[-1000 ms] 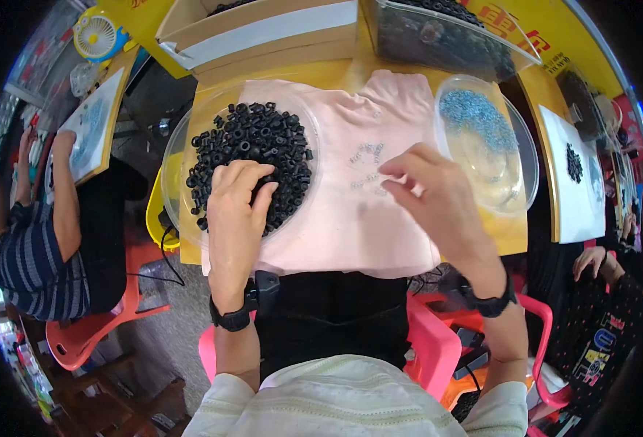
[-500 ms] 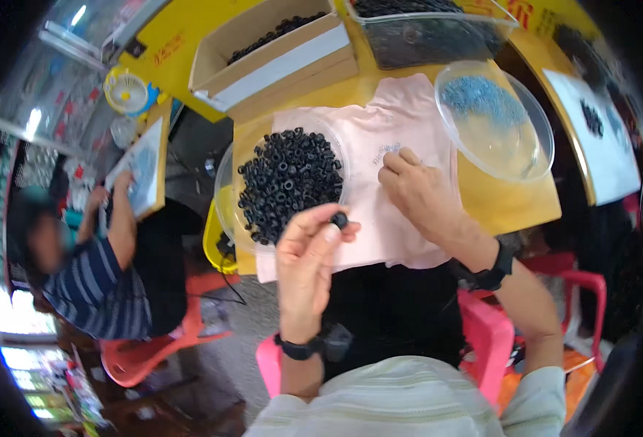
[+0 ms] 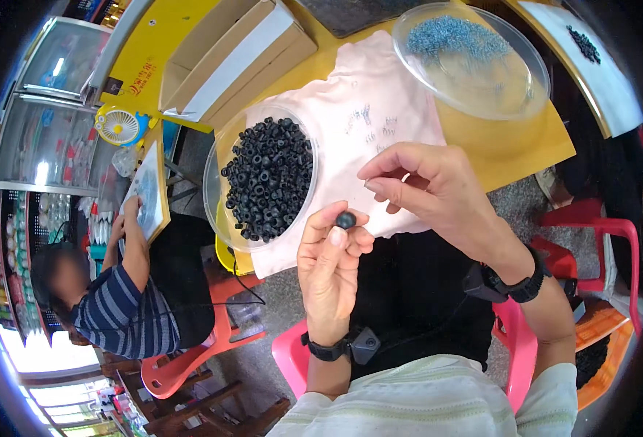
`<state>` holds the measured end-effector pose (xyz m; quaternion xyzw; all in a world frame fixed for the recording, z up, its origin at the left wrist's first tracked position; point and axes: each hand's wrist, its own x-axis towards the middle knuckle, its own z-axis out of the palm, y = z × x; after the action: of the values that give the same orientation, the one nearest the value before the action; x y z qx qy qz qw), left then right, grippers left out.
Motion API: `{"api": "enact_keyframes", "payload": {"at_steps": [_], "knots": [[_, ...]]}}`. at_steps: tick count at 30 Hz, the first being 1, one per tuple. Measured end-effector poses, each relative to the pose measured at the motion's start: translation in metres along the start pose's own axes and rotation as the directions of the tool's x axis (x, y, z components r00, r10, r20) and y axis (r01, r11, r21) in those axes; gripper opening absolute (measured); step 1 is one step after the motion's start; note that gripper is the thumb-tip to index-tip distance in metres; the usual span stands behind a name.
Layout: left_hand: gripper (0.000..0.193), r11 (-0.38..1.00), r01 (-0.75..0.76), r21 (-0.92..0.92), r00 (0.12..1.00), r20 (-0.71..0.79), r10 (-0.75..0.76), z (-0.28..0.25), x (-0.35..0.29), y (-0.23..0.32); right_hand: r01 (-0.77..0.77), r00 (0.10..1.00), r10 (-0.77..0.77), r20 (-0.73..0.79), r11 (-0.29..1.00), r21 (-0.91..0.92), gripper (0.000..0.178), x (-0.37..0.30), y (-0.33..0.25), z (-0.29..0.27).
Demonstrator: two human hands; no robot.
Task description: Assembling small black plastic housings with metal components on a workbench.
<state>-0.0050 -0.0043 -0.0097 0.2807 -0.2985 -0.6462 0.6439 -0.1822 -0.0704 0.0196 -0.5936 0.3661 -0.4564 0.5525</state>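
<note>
A round black part (image 3: pixel 345 219) is gripped by the left hand (image 3: pixel 329 258), where it is pinched between the thumb and the fingers, raised in front of the near edge of a pink cloth (image 3: pixel 336 87). The right hand (image 3: pixel 438 186) is held above the cloth, up and to the right of the black part and apart from it. Its thumb and index fingertip are brought close together; whether a small piece is held between them cannot be told.

The cloth is spread over a yellow worktop (image 3: pixel 500 156). On it, small pale pieces (image 3: pixel 358 120) are laid in loose groups, partly hidden behind the right hand. To the left, a heap of black parts (image 3: pixel 267 178) is contained in a clear round tray (image 3: pixel 214 207), by which the cloth is overlapped. At the far right, small blue pieces (image 3: pixel 452 38) are gathered toward the far side of a second clear tray (image 3: pixel 507 91). Beyond the heap, a cardboard box (image 3: pixel 245 62) is placed. Farther left, a person in a striped top (image 3: pixel 128 309) is seated at another table, near a yellow fan (image 3: pixel 120 125).
</note>
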Motion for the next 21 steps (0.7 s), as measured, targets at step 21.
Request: {"api": "enact_keyframes", "payload": {"at_steps": [21], "knots": [[0.028,0.968,-0.05,0.246,0.999,-0.007,0.054,0.01,0.022,0.001,-0.053,0.994,0.067,-0.085,0.985,0.163,0.015,-0.005,0.011,-0.01]]}}
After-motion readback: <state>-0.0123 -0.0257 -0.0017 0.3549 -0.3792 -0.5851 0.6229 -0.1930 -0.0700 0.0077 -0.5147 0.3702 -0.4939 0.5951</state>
